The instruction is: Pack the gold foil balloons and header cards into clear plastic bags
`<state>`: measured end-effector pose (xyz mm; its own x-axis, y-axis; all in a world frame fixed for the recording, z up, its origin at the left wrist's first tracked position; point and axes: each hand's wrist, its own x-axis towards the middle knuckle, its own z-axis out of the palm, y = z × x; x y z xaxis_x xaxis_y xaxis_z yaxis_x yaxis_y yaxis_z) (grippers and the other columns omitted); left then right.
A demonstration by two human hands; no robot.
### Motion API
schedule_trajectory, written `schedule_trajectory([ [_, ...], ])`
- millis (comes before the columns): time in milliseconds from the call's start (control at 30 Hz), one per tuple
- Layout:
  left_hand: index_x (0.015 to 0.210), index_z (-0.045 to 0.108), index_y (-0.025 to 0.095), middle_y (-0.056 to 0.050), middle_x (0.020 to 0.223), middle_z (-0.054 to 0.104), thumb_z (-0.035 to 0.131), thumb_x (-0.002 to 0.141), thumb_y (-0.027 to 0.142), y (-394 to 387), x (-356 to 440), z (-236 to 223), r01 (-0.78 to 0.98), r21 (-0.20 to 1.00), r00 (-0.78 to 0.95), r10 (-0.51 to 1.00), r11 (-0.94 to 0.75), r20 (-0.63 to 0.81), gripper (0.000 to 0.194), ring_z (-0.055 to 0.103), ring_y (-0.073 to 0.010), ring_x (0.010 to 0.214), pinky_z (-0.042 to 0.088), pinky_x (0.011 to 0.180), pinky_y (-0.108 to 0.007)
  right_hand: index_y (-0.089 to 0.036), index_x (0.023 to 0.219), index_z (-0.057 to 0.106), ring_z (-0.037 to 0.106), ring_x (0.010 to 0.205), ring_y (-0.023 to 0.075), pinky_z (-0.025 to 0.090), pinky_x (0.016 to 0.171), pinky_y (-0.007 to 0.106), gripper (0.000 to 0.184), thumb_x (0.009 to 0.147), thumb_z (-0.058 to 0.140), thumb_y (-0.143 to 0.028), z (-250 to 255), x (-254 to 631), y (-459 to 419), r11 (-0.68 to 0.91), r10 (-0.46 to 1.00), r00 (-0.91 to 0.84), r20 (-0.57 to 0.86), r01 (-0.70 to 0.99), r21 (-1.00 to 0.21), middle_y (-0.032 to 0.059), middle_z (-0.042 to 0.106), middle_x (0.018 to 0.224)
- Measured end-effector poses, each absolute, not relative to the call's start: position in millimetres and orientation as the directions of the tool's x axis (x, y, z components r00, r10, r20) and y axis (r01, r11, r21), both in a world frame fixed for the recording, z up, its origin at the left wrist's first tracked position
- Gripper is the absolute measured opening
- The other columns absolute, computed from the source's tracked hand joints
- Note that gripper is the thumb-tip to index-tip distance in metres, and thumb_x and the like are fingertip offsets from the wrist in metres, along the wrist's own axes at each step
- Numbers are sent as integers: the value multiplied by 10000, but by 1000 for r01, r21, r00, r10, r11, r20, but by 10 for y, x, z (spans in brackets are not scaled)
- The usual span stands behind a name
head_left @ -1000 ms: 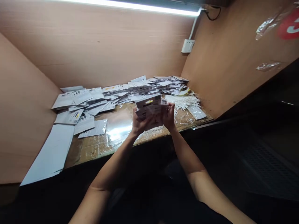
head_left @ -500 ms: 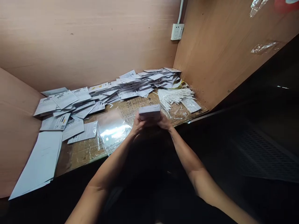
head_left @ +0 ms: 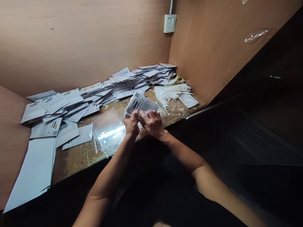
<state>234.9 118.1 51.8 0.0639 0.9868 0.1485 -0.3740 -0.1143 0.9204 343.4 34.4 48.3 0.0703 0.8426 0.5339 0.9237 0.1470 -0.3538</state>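
A stack of printed cards [head_left: 141, 103] is held between both hands above the front of the cardboard-covered bench, its printed face tilted up. My left hand [head_left: 131, 126] grips the stack's left end, thumb on top. Across its right part lies my right hand [head_left: 153, 123], closed around the near edge with the fingers over the top face. Just left of my hands, clear plastic sleeves [head_left: 110, 129] lie on the bench and reflect the light. A bundle of thin white strips [head_left: 171, 93] lies behind and right of the stack.
A long heap of printed cards [head_left: 123, 84] runs along the back wall. Large white sheets [head_left: 35, 170] overhang the bench's front left corner. A power socket [head_left: 169, 23] is on the wall near the right-hand panel. Yellow tape [head_left: 181, 78] lies in the right corner.
The stack has turned from edge-on to show its printed top face. My right hand has shifted from the stack's right side to over its top. The view has swung slightly right.
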Motion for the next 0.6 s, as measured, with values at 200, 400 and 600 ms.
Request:
schedule_trajectory([
  [200,941,747,184,-31,845,710,871,687,316,1632,1942,517,-73,959,648,718,-274,254,312,664,-197,770,561,722,-305,-219,1464,558,547,1350,382,523,1128,532,979,683,958,-654,592,4110,416,275,818,334,468,488,-829,159,611,1352],
  [400,1139,615,221,-54,1017,680,850,691,441,1314,2158,150,-135,946,509,799,-294,321,552,663,-254,952,579,885,-404,-245,1205,611,701,1029,285,627,963,466,795,603,972,-620,157,4207,476,171,964,199,175,34,-985,70,740,1067],
  [600,1168,594,216,-88,1094,670,921,697,494,924,2306,-135,-91,882,290,835,-462,468,637,662,-271,1002,566,941,-437,-226,1203,578,705,983,265,640,879,439,871,521,1024,-530,-6,4034,364,153,956,241,169,85,-985,73,735,1062],
])
